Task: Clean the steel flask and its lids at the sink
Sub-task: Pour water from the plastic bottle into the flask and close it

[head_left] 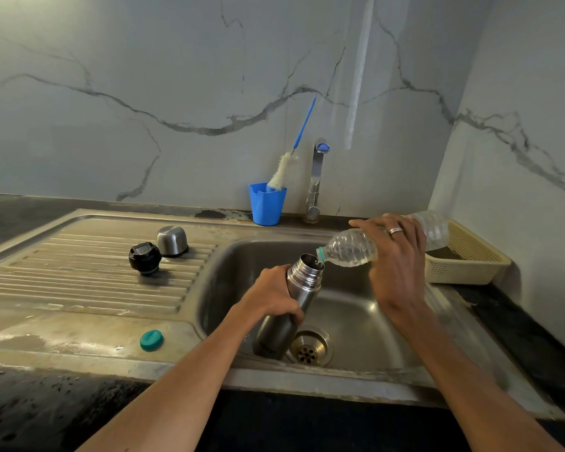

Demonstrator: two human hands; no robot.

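My left hand (pixel 274 296) grips the steel flask (pixel 279 331) around its middle and holds it tilted over the sink basin (pixel 235 272). The flask's open mouth points up and to the right. My right hand (pixel 397 259) holds a clear plastic water bottle (pixel 349 247) on its side, with its teal-ringed neck at the flask's mouth. On the draining board stand the black inner lid (pixel 145 258) and the steel cup lid (pixel 172 240), the cup upside down.
A teal bottle cap (pixel 151 340) lies on the sink's front rim. At the back stand a blue cup (pixel 267 205) with a bottle brush (pixel 284 171) and the tap (pixel 317 177). A beige basket (pixel 467 256) sits at the right. The drain (pixel 310 349) is under the flask.
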